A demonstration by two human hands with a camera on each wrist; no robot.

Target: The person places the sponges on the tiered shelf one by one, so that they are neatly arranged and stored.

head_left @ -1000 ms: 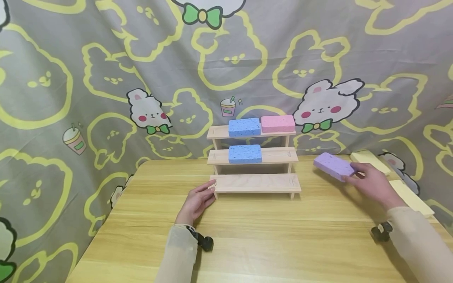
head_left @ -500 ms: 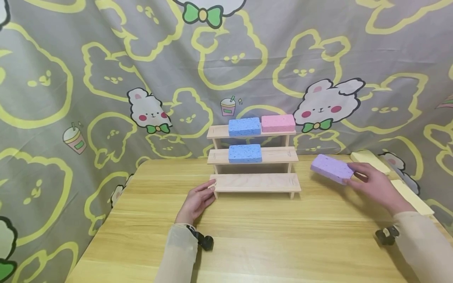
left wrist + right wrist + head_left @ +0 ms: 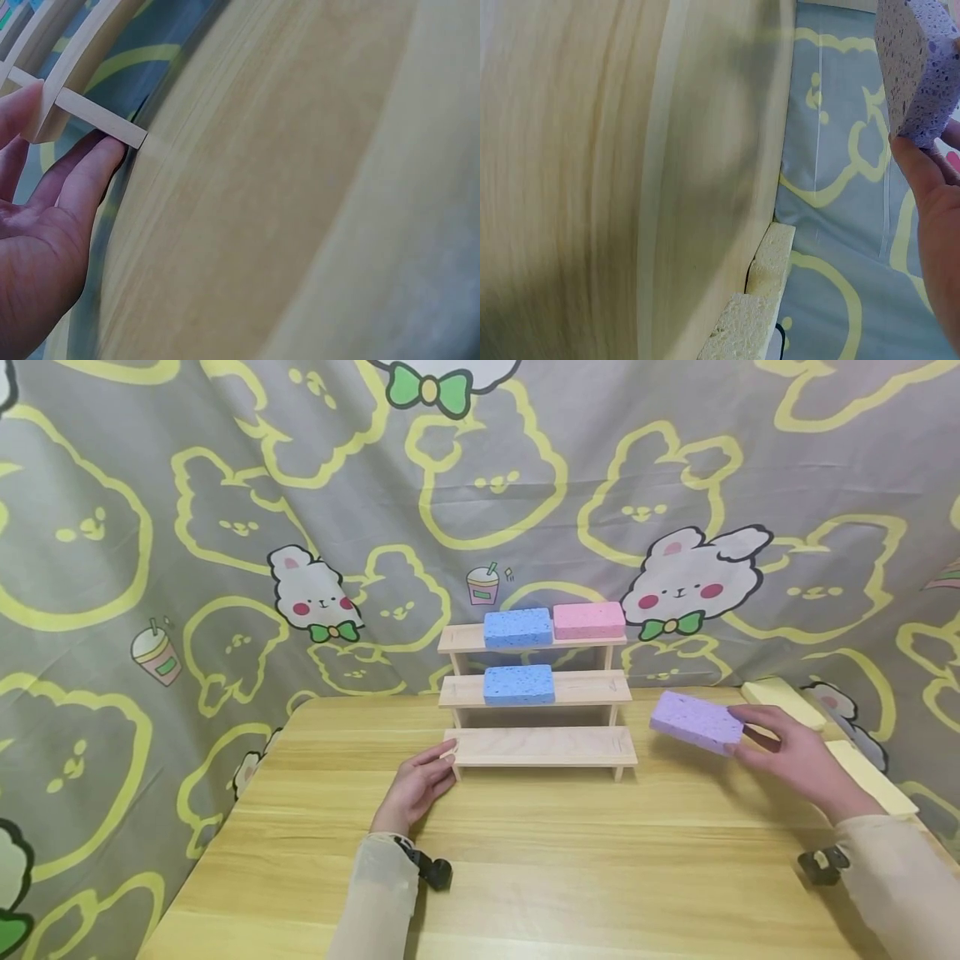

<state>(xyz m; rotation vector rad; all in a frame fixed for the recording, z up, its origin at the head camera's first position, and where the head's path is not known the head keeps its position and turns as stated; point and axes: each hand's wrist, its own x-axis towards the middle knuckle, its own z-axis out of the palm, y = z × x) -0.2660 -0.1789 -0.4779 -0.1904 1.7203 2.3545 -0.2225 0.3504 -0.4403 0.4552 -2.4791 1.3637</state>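
right grip (image 3: pixel 798 762) pinches the purple sponge (image 3: pixel 696 722) above the table (image 3: pixel 600 860), left grip (image 3: pixel 412 787) pinching the wooden rack (image 3: pixel 540 746).

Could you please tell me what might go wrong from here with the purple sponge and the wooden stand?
The right hand holds the purple sponge by one end, in the air, so it might tip or slip. The left hand holds the wooden stand only at its left end, so a knock on the right side could perhaps turn it. The pink sponge sits at the stand's top right end and might be nudged off if brushed.
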